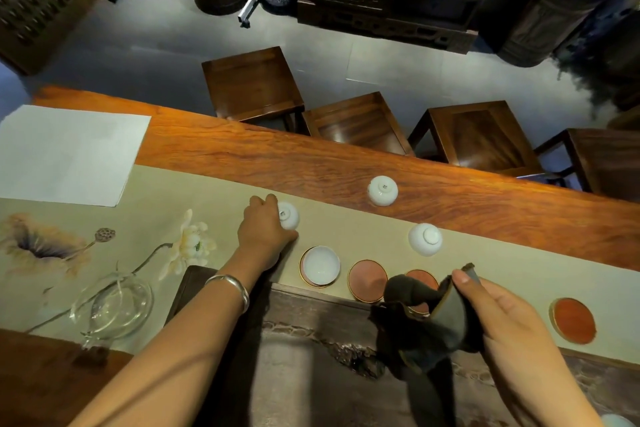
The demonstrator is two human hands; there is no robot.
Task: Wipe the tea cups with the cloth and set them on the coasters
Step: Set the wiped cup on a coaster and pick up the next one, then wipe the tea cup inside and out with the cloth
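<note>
Reaching across the table runner [346,229], the left hand [263,229] curls its fingers round an upturned white tea cup [289,216], while the right hand [498,315] pinches a dark cloth [426,326] between thumb and fingers.

One cup [320,266] sits mouth-up on the leftmost coaster [304,279]; beside it lie a bare coaster [367,280], a third coaster [422,279] partly hidden behind the cloth, and a fourth coaster [573,321] well apart to the right. Two more upturned cups stand beyond them: one [425,239] on the runner, the other [382,191] on the bare wooden table [311,163]. A glass pitcher [110,305] rests at the left.
</note>
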